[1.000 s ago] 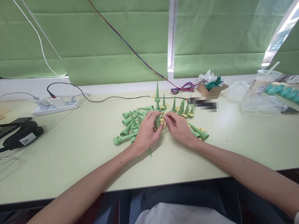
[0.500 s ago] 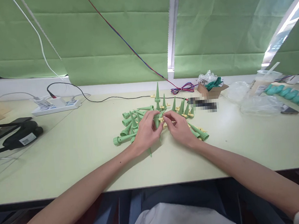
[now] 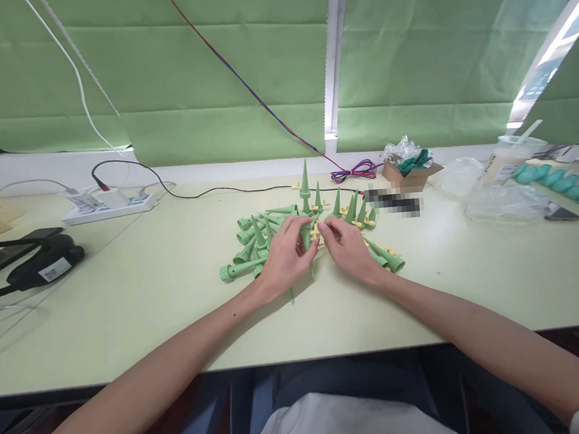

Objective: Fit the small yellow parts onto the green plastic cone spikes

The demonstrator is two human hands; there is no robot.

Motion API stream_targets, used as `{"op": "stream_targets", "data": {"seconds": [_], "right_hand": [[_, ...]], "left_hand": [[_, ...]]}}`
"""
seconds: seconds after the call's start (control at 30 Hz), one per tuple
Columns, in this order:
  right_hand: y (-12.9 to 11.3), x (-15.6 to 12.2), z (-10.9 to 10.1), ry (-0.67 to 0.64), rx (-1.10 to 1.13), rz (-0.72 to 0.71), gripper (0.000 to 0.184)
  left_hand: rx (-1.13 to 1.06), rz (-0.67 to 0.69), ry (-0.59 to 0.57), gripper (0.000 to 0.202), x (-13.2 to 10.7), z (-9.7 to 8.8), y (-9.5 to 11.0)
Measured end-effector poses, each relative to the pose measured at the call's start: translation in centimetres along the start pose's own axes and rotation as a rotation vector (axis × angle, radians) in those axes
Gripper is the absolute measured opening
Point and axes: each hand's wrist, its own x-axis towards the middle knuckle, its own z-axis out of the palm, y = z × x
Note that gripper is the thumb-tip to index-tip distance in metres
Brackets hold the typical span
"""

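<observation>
My left hand (image 3: 285, 256) is closed around a green plastic watering spike (image 3: 307, 240), its point hanging down below the fingers. Beside that spike's upper end, my right hand (image 3: 348, 247) pinches a small yellow valve (image 3: 315, 231), partly covered by the fingertips. A heap of green spikes (image 3: 243, 269) lies left of and under my left hand. Behind both hands, several spikes (image 3: 305, 190) stand with their points up, some with yellow valves at the base. More spikes (image 3: 392, 261) with yellow pieces lie by my right wrist.
A power strip (image 3: 141, 205) and a black strapped device (image 3: 55, 259) are at the left. Toward the back right stand a small cardboard box (image 3: 411, 179) and a plastic cup (image 3: 503, 161) with a straw. Plastic bags (image 3: 499, 206) and teal bulb-shaped objects (image 3: 568, 185) lie farther right.
The held spike and my left fingers have shifted slightly right. My right fingertips have moved a little to the right too. The other things stay where they were.
</observation>
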Motion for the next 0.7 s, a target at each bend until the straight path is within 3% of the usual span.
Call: {"op": "stream_targets", "data": {"seconds": [0.7], "right_hand": [[0.47, 0.30, 0.13, -0.005, -0.058, 0.047, 0.063]], "left_hand": [[-0.073, 0.054, -0.070, 0.029, -0.25, 0.00, -0.09]]}}
